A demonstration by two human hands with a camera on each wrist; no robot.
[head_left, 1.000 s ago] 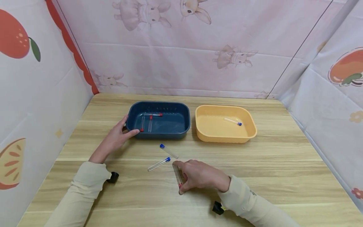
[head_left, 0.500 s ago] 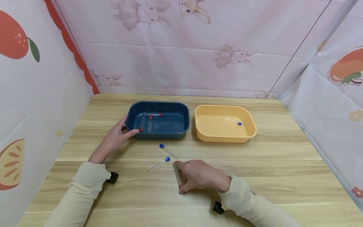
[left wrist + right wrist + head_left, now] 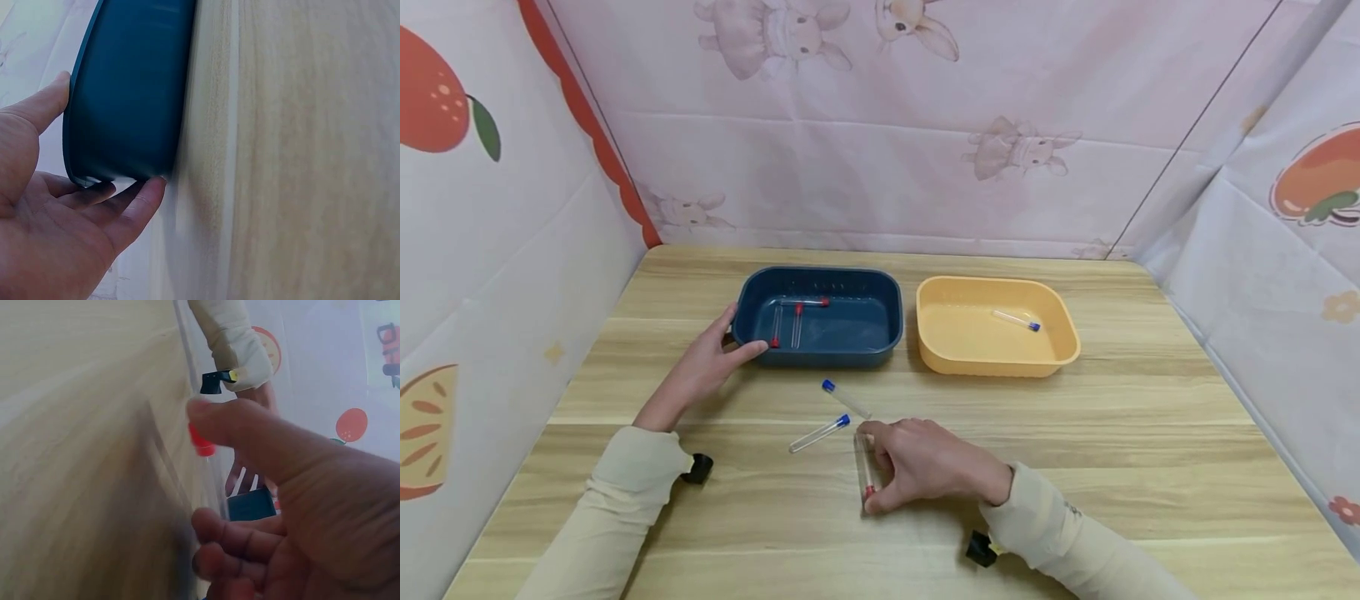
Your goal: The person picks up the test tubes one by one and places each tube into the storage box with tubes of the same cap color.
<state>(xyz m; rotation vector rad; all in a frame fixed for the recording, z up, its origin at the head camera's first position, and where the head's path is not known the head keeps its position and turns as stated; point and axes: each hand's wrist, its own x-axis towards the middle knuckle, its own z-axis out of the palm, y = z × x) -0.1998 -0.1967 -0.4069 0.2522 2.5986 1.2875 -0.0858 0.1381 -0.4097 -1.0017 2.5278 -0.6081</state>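
My right hand (image 3: 928,462) holds a clear red-capped test tube (image 3: 864,462) lengthwise, thumb at the cap and a finger at the far end. In the right wrist view its red cap (image 3: 203,442) shows just below the thumb. My left hand (image 3: 700,367) grips the left corner of a dark blue basin (image 3: 827,358); thumb and fingers bear on its outside in the left wrist view. Several red-capped tubes (image 3: 797,327) lie inside that basin. Two blue-capped test tubes lie on the table: one tube (image 3: 817,435) close to my right fingertips, the other tube (image 3: 848,401) behind it.
A yellow basin (image 3: 992,367) stands to the right of the blue one, with one blue-capped tube (image 3: 1015,320) in it. Both rest on a wood-grain table (image 3: 1112,467). Printed cloth walls (image 3: 865,183) enclose the back and sides.
The red-capped tube in my right hand has shifted slightly left at its cap end and appears raised a little off the table. My left hand stays at the blue basin.
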